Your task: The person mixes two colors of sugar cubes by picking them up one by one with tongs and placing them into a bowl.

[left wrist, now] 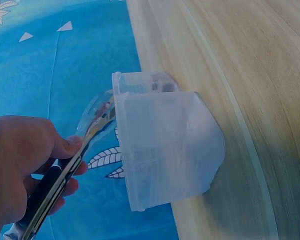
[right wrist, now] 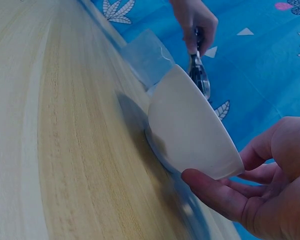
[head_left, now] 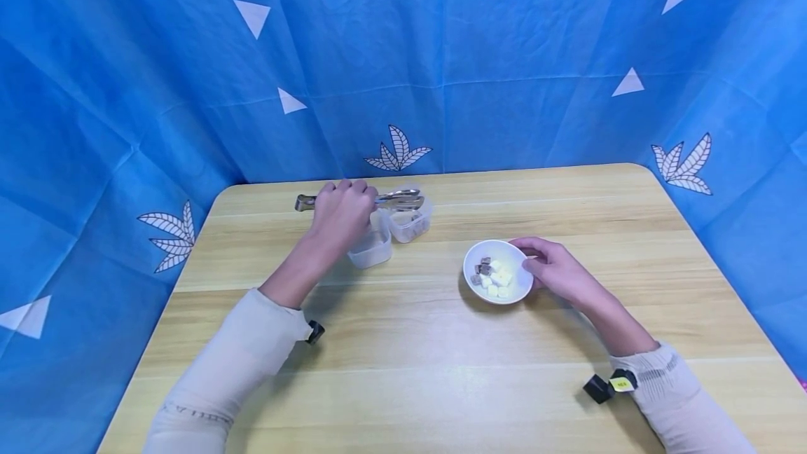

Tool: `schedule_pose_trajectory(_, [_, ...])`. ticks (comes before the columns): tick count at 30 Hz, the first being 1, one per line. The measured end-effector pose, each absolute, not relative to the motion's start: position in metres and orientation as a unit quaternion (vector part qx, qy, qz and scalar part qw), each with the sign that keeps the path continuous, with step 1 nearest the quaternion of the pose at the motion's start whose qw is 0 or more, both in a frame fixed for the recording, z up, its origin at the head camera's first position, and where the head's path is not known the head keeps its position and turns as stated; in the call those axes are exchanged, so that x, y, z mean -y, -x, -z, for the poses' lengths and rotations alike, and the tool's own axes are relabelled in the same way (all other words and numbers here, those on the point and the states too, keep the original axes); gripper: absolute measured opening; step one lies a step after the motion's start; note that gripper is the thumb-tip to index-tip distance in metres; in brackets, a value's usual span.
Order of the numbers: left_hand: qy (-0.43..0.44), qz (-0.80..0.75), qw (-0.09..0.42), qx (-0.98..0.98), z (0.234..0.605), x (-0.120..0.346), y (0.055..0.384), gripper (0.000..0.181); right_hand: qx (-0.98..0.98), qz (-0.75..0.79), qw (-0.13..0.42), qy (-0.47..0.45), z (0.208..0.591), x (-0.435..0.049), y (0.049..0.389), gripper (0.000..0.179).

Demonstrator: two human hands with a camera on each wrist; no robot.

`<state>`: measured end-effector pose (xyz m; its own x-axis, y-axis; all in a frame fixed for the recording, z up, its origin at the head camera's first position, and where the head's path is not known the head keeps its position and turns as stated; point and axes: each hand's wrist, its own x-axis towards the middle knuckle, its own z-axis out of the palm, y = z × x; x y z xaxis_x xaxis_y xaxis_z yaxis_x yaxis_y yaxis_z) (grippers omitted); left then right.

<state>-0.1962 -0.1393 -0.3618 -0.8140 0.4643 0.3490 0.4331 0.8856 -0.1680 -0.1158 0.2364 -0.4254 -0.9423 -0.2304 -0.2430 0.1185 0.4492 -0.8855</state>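
Note:
My left hand [head_left: 343, 212] grips metal tongs [head_left: 400, 196] by the handle, above two clear plastic containers. The tongs' heads lie over the rear right container [head_left: 412, 226], which has some small dark pieces in it. In front of it, to the left, stands the second container [head_left: 370, 252], partly behind my hand; its contents are hard to make out. My right hand [head_left: 557, 270] holds the right side of a white bowl [head_left: 468, 279], thumb and fingers at its rim. White cubes [head_left: 501, 279] and brown cubes [head_left: 482, 268] lie inside the bowl.
A light wooden table [head_left: 403, 384] carries everything. Behind it and at both sides hangs a blue patterned cloth [head_left: 479, 54]. A small black device [head_left: 599, 389] sits at the right wrist, close to the tabletop.

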Motion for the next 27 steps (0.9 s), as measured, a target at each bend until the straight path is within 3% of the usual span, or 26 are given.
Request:
schedule_pose_trajectory(8, [0.233,-0.065,0.145,0.959,0.364,0.132,0.200,0.015,-0.836,0.522,0.167,0.032,0.425,-0.236,0.115,0.048])
schedule_pose_trajectory(27, [0.249,-0.080,0.094,0.960,0.363,0.119,0.205,0.014,-0.839,0.518,0.161,0.037,0.426,-0.237,0.116,0.047])
